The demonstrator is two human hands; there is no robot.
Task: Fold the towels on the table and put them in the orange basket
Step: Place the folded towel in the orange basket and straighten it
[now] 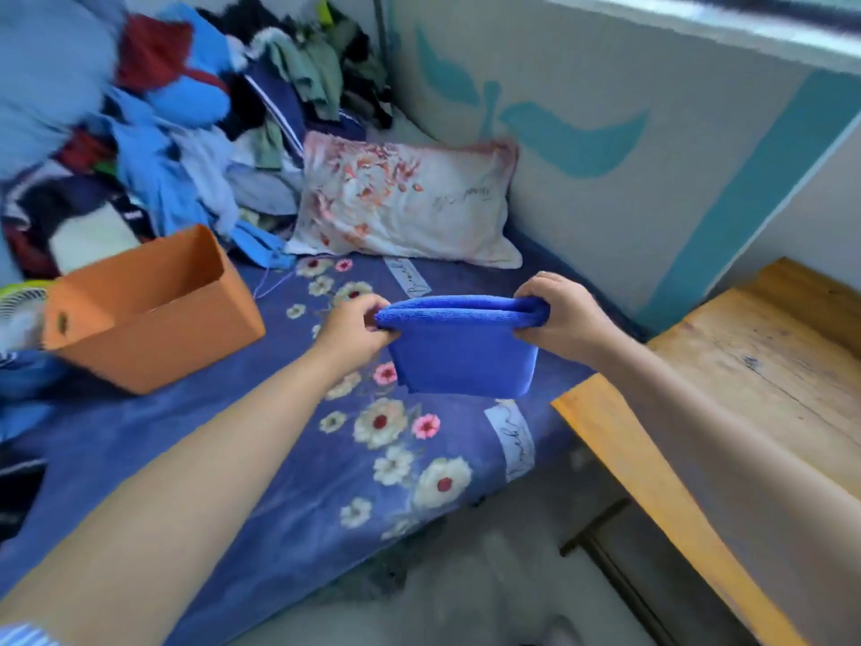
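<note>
A blue towel (461,356), folded into a small rectangle, hangs in the air above the bed. My left hand (351,331) pinches its upper left corner. My right hand (561,317) grips the upper right corner, fingers curled over the folded edge. The orange basket (153,328) stands on the bed to the left of the towel, tilted slightly, and its visible inside holds nothing. About a hand's width separates my left hand from the basket.
The bed has a blue flowered cover (289,482). A floral pillow (405,202) lies behind the towel, and a heap of clothes (177,132) fills the back left. A wooden table (755,366) stands at the right. A small fan (18,314) sits left of the basket.
</note>
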